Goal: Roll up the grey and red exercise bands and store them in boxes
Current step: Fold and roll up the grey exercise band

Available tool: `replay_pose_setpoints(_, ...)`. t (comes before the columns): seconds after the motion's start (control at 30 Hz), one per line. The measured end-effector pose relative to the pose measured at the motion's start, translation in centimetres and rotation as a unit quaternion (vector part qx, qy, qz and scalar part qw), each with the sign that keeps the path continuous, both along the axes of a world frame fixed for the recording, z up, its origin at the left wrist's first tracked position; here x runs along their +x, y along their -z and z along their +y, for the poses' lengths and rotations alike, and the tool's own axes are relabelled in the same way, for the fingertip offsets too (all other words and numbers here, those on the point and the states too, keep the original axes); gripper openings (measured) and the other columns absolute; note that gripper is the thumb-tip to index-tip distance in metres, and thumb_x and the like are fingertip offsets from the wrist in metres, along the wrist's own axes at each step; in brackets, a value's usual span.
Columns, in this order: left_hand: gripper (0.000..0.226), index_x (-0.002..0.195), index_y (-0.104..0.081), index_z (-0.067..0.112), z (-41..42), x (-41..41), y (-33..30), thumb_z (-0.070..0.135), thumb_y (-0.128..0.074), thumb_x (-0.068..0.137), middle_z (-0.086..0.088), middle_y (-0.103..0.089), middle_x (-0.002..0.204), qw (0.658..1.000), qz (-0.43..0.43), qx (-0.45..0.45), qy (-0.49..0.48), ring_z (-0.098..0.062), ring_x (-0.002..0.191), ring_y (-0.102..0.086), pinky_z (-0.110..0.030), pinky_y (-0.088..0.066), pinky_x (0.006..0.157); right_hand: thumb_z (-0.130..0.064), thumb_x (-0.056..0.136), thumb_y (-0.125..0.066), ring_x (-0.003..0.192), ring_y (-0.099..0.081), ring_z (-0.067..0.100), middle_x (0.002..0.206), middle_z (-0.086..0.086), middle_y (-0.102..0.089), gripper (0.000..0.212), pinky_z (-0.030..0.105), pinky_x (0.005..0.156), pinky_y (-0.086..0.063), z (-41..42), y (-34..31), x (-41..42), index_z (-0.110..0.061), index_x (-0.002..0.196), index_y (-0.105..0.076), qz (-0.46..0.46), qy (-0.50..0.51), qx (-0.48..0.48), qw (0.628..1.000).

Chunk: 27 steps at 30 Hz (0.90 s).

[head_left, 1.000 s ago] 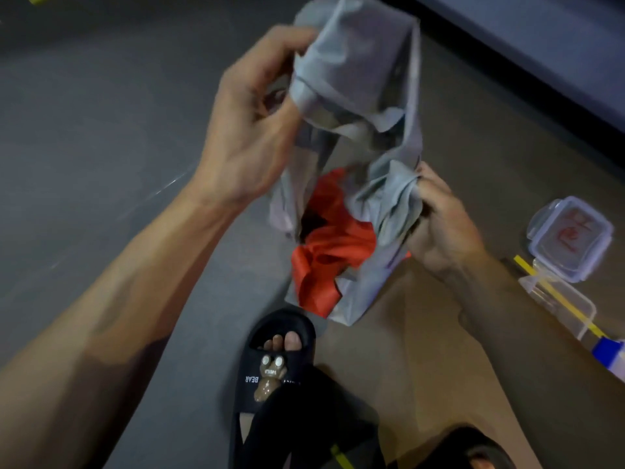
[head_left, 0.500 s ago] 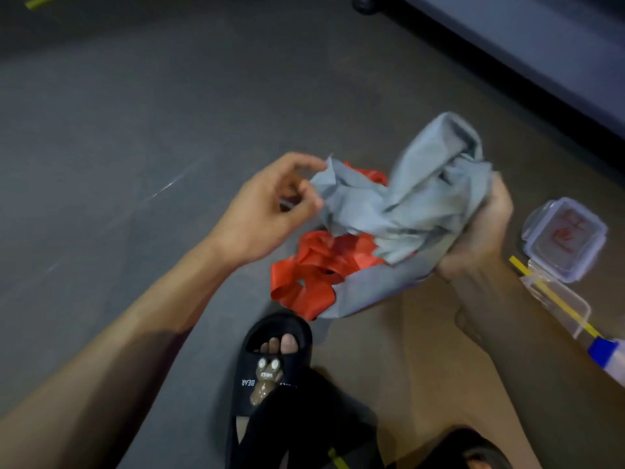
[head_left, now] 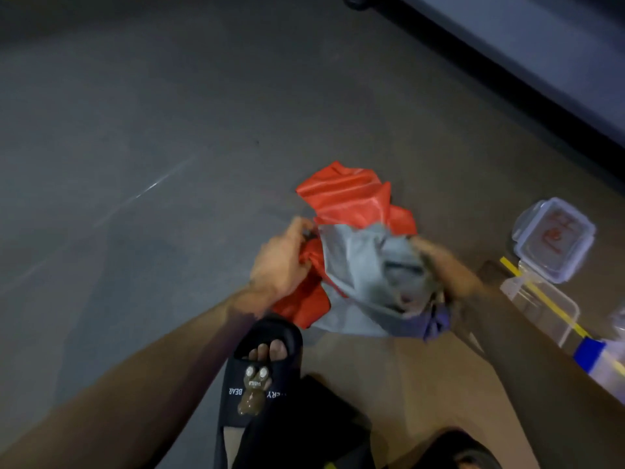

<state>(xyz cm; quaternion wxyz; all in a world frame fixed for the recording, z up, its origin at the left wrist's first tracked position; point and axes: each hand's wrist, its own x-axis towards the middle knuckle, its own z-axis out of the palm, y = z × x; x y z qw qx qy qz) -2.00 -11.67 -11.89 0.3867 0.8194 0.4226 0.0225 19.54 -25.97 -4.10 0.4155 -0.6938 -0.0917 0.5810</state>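
The left hand [head_left: 280,262] is low over the floor, its fingers curled, and it pinches the left upper edge of the grey band [head_left: 368,279] where this meets the red band [head_left: 351,198]. The right hand [head_left: 439,265] is on the other side of the bundle and blurred; it grips the crumpled right part of the grey band, though how each finger lies I cannot tell. Between the two hands the grey band hangs as a loose, wrinkled sheet, not rolled.

The red band is tangled with the grey one — one part of it stands out above and behind the grey sheet, and another part comes out below the left hand, near the toes. Both bands are just above or on the floor [head_left: 169,164]; which of the two I cannot tell.

Below the hands there is a black slipper [head_left: 260,377] with a small brown bear figure on the strap and white letters, and the toes show at its opening. Beside it lies a brown surface [head_left: 389,384] like cardboard.

To the right, well apart from the bands, a clear plastic box [head_left: 554,238] with a lid and red marks on top stands on the floor. Just beside it is a second clear box [head_left: 541,302] — a yellow strip [head_left: 548,299] runs across it.
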Motion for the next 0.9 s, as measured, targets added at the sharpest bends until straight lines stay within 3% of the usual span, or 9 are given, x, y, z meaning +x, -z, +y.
replay_pose_setpoints(0.1, 0.051, 0.119, -0.043, 0.031, 3.1, -1.1, -0.6, 0.024, -0.057, 0.071, 0.010, -0.061, 0.092, 0.987, -0.058, 0.063, -0.137, -0.033, 0.095, -0.068, -0.046, -0.053, 0.079, -0.015, 0.098, -0.066, 0.065, -0.057, -0.003, 0.081, 0.003, -0.060, 0.019, 0.024, 0.073, -0.047, -1.2, 2.9, -0.3, -0.016, 0.080, -0.059, -0.086, -0.261, -0.062, 0.960)
replay_pose_setpoints(0.23, 0.071, 0.139, -0.044, 0.022, 7.5, -1.6, -1.7, 0.015, -0.062, 0.071, -0.010, -0.060, 0.120, 0.966, 0.049, 0.167, -0.191, -0.039, 0.114, -0.052, -0.053, -0.044, 0.092, -0.030, 0.069, -0.089, 0.081, -0.056, 0.016, 0.087, 0.000, -0.059, 0.049, 0.030, 0.066, -0.041, -2.4, 5.7, 0.7, -0.009, 0.100, -0.057, -0.280, -0.324, -0.138, 0.893)
replay_pose_setpoints(0.37, 0.102, 0.157, -0.022, 0.033, 8.0, 1.5, -2.4, 0.021, -0.076, 0.071, -0.016, -0.036, 0.146, 0.966, 0.128, 0.219, 0.052, -0.043, 0.125, -0.039, -0.060, -0.046, 0.097, -0.045, 0.051, -0.085, 0.105, -0.057, 0.026, 0.116, 0.002, -0.052, 0.076, 0.041, 0.086, -0.051, -0.9, 5.6, 1.2, -0.021, 0.114, -0.053, -0.333, -0.364, -0.100, 0.864)
replay_pose_setpoints(0.43, 0.122, 0.158, -0.001, 0.046, 7.2, 4.0, -2.1, 0.036, -0.085, 0.071, -0.010, -0.011, 0.164, 0.953, 0.184, 0.148, 0.189, -0.044, 0.145, -0.021, -0.065, -0.034, 0.111, -0.061, 0.041, -0.074, 0.117, -0.049, 0.030, 0.130, 0.002, -0.037, 0.100, 0.041, 0.094, -0.050, 0.0, 5.7, 0.6, -0.023, 0.129, -0.046, -0.353, -0.411, -0.136, 0.829)
replay_pose_setpoints(0.5, 0.129, 0.155, 0.007, 0.054, 5.6, 6.3, -1.3, 0.048, -0.087, 0.068, -0.001, 0.008, 0.168, 0.930, 0.228, 0.085, 0.274, -0.044, 0.152, -0.005, -0.069, -0.021, 0.116, -0.064, 0.051, -0.082, 0.127, -0.038, 0.034, 0.140, 0.002, -0.025, 0.106, 0.045, 0.099, -0.049, 0.0, 6.5, -0.6, -0.026, 0.138, -0.036, -0.395, -0.437, -0.176, 0.789)
replay_pose_setpoints(0.6, 0.097, 0.153, -0.017, 0.055, 3.2, 8.3, -0.4, 0.053, -0.077, 0.078, 0.000, -0.001, 0.167, 0.906, 0.266, 0.094, 0.316, -0.045, 0.148, -0.012, -0.068, -0.025, 0.113, -0.064, 0.065, -0.082, 0.132, -0.029, 0.034, 0.145, 0.001, -0.019, 0.103, 0.051, 0.097, -0.050, -0.7, 7.2, -2.4, -0.026, 0.143, -0.027, -0.451, -0.445, -0.188, 0.750)
replay_pose_setpoints(0.7, 0.042, 0.134, -0.050, 0.038, 3.0, 7.9, -0.4, 0.026, -0.055, 0.093, -0.004, -0.034, 0.145, 0.925, 0.216, 0.158, 0.271, -0.038, 0.130, -0.039, -0.054, -0.040, 0.101, -0.066, 0.065, -0.080, 0.131, -0.030, 0.032, 0.144, 0.001, -0.023, 0.103, 0.052, 0.094, -0.052, -1.6, 7.2, -3.1, -0.027, 0.142, -0.024, -0.456, -0.433, -0.184, 0.756)
replay_pose_setpoints(0.8, 0.028, 0.115, -0.061, 0.024, 4.5, 5.2, -1.0, 0.015, -0.056, 0.089, -0.008, -0.047, 0.129, 0.946, 0.160, 0.152, 0.236, -0.036, 0.121, -0.048, -0.043, -0.042, 0.088, -0.065, 0.067, -0.080, 0.130, -0.036, 0.030, 0.140, 0.000, -0.027, 0.101, 0.049, 0.091, -0.054, -2.9, 7.3, -4.1, -0.027, 0.141, -0.023, -0.474, -0.427, -0.178, 0.749)
replay_pose_setpoints(0.9, 0.012, 0.101, -0.070, 0.020, 7.6, 1.0, -2.1, 0.020, -0.068, 0.089, -0.013, -0.054, 0.117, 0.957, 0.132, 0.221, 0.132, -0.041, 0.115, -0.052, -0.046, -0.045, 0.086, -0.060, 0.072, -0.079, 0.125, -0.045, 0.031, 0.136, 0.002, -0.033, 0.093, 0.045, 0.092, -0.052, -4.7, 7.4, -4.9, -0.026, 0.140, -0.026, -0.459, -0.438, -0.170, 0.754)
